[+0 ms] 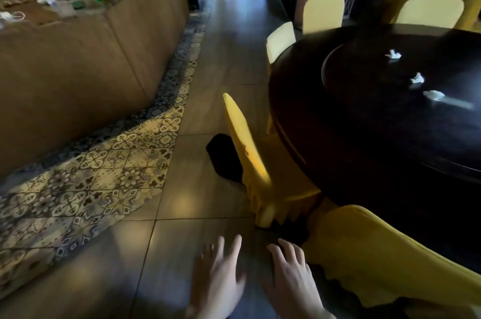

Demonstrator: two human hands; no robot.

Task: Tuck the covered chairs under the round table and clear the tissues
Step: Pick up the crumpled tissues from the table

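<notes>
- While our left hand point(216, 277) and right hand point(291, 279) hang spread over the floor point(161, 253) with fingers straight and nothing in them, the near chair point(377, 248) sits just to the right of the right hand, its seat partly under the bench point(364, 136).
- We could catch the loose yellow cover instead of the frame when we reach for that chair; the fabric would slide or bunch, and the chair would stay put.
- Pushing it off-centre could swing it into the next chair point(250, 152), which stands close by at the bench edge with its back turned edge-on to us.
- That second chair looks only partly tucked; its skirt drapes to the floor, so a leg could snag the cloth and drag it off as we push.
- A dark shape point(223, 160) lies on the floor behind the second chair; we cannot tell what it is, and we might trip on it while walking round.
- Three tissues point(416, 78) lie well in from the edge, on the raised round centre of the bench; leaning over a chair to reach them could knock it out again.
- Being light and crumpled, the tissues could skid away if we sweep rather than pinch.
- Blur in the view suggests we are moving fast, which makes any bump more likely.
</notes>
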